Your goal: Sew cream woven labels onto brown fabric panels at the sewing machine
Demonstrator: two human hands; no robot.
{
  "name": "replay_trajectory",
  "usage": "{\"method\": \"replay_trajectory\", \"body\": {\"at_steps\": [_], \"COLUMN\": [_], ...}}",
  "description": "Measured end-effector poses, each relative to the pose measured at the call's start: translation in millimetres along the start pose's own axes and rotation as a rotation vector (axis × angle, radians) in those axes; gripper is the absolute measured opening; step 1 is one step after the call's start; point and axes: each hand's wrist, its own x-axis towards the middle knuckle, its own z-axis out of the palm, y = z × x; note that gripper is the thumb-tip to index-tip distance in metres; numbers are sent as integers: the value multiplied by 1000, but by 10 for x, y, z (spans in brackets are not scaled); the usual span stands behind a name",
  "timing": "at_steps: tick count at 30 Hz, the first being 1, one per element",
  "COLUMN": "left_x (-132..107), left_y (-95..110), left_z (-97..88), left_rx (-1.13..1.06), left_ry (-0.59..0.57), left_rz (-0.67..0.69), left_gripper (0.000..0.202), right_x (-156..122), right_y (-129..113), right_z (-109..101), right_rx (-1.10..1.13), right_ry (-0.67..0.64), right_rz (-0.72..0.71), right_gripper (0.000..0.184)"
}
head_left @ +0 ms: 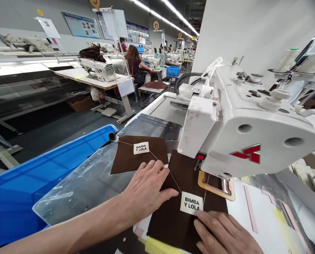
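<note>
Two dark brown fabric pieces lie by the sewing machine head (253, 123). The nearer brown piece (170, 222) bears a white label (191, 203) reading "BIMBA Y LOLA", just left of and below the gold-coloured clamp frame (230, 195). On the farther brown piece (125, 160) is a matching label (141, 148). A pale thread runs between the two labels. My left hand (148, 187) rests over the facing edges of both pieces, thumb spread apart. My right hand (223, 233) lies on the nearer piece, fingertips at the label's lower edge.
A blue bin (75, 148) stands at left beside the clear plastic sheet (94, 190). Thread cones (288, 60) stand at the upper right, and a box of pale labels (309, 178) sits at far right. People work at sewing tables (94, 79) behind.
</note>
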Motion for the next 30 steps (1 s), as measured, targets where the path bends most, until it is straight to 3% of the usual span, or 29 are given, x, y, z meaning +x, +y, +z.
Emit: {"method": "replay_trajectory", "body": {"at_steps": [3,7,12,16,19,23,28,30], "left_x": [43,64,84,24,-46,-74,24,80], "left_y": [85,85,115,181,198,199,262,285], "left_z": [-20,-58,-123,-89,-78,-108,-139,-146], "left_rx": [-20,-241,-803,-1253,-1481,-1461,-1414,-1370], "left_ry": [-63,-90,-225,-256,-312,-324,-571,-611], "left_rz": [66,114,-227,-530,-620,-620,-528,-510], "left_gripper": [18,20,28,37,44,44,34,30], "right_x": [15,18,37,78,90,75,39,26], "right_y": [-36,-74,-90,-112,-127,-141,-169,-178], "right_z": [79,90,116,182,192,165,203,236], "right_rx": [-6,22,17,-13,-6,22,15,13], "right_ry": [58,58,69,119,124,117,126,136], "right_rz": [20,53,77,107,128,146,157,159], "right_gripper": [35,33,32,38,37,32,27,25]}}
